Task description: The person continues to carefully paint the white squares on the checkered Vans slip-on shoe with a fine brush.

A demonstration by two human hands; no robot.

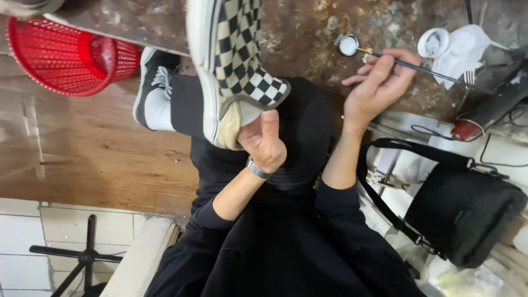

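The left hand [264,140] grips the heel of a checkered slip-on shoe [234,60] at twelve o'clock, while the right hand [379,82] pinches a thin brush [418,69] whose tip sits in a small round pot [348,45] at one o'clock. A loaded tip could drip onto the dark lap, or the shoe could twist in a one-handed hold. The table [308,33] is rusty and stained; a red basket [60,55] sits at ten o'clock, a black bag [467,214] at four.

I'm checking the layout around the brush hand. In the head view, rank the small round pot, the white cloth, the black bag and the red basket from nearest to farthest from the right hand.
From the right hand:
1. Small round pot, just up and left of the hand, at the brush tip.
2. White cloth, on the stained worktop toward the picture's right.
3. Black bag, below, at lower right.
4. Red basket, far across at upper left.
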